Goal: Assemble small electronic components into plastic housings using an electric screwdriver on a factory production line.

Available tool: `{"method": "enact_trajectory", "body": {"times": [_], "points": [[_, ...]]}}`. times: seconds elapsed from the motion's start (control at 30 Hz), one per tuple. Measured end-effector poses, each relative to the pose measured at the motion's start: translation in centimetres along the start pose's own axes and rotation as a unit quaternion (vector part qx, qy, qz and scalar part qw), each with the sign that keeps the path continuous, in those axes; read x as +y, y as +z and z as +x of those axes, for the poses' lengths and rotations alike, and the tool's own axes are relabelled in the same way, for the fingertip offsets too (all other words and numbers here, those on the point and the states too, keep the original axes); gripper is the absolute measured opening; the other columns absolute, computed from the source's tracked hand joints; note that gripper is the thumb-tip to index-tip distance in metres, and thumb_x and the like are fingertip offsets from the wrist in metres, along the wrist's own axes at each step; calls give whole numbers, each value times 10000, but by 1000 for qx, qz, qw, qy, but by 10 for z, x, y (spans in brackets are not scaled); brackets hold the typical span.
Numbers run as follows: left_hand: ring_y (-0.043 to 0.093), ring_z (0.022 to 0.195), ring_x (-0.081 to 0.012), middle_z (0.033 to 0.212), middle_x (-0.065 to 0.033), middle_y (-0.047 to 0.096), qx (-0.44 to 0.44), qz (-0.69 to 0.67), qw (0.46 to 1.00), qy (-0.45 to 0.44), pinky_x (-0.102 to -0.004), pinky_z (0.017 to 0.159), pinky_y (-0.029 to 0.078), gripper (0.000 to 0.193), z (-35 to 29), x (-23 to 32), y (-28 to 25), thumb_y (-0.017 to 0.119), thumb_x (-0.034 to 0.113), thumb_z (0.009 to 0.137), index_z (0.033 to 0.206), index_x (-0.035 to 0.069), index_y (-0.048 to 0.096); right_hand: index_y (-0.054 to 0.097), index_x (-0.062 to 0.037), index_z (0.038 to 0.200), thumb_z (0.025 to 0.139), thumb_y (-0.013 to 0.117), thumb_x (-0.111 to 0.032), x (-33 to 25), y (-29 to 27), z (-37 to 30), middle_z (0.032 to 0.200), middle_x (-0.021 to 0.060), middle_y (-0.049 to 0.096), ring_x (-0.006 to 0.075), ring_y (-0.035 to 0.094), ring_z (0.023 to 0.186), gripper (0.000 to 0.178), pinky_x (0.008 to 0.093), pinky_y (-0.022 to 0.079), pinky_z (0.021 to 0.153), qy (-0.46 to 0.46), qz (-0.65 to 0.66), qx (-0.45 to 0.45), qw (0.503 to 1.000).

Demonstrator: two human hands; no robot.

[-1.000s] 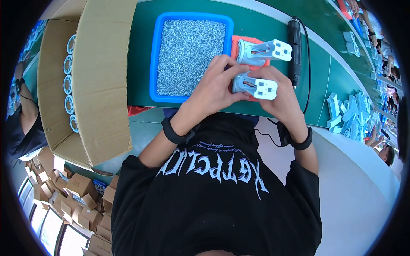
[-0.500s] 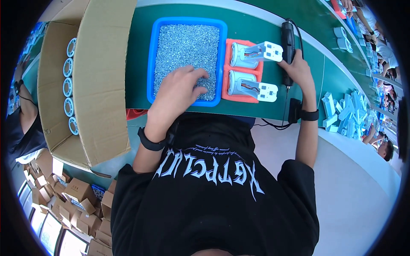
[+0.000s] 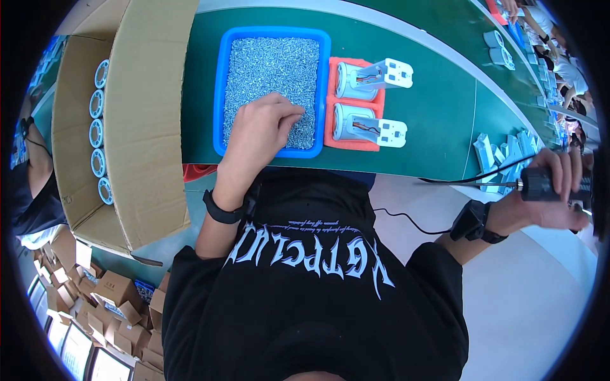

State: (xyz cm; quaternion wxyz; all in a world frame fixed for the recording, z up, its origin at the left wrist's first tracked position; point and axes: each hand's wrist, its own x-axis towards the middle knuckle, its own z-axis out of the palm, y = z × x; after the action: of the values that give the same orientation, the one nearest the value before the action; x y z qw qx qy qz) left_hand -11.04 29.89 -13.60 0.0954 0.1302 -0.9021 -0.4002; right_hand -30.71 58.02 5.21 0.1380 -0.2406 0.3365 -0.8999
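Two hands: left (image 3: 260,127) pinching screws (image 3: 270,70), right (image 3: 556,190) clenched around one screwdriver (image 3: 540,185).

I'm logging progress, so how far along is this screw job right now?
Done: two white and grey parts lie on the orange pad. In hand: left hand picks in the blue screw tray; right hand holds the screwdriver off the bench. Left: I can't tell whether any screws are in.
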Motion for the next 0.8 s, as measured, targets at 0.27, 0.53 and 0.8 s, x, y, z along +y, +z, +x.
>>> {"method": "enact_trajectory", "body": {"times": [0.27,0.53,0.8], "points": [[660,707,-290,815,-125,682,44,-115,992,31,-333,622,524,94,3,17,5,665,12,755,842,22,700,512,-69,1205,802,442,-726,20,54,-2,729,-30,468,81,486,506,774,260,477,487,-124,7,-204,971],[647,664,-167,843,-105,694,27,-303,951,53,-264,586,503,88,7,39,19,711,-7,720,806,13,700,523,-75,1157,839,505,-639,48,64,2,721,-37,451,69,463,499,648,231,454,472,-161,12,-220,962],[619,689,-122,860,-94,691,-25,-419,907,32,-229,621,488,132,19,36,28,723,-44,711,835,-5,697,573,-111,705,571,635,-798,15,37,16,574,-71,545,55,590,459,703,163,497,465,-74,-80,-257,960]]}}
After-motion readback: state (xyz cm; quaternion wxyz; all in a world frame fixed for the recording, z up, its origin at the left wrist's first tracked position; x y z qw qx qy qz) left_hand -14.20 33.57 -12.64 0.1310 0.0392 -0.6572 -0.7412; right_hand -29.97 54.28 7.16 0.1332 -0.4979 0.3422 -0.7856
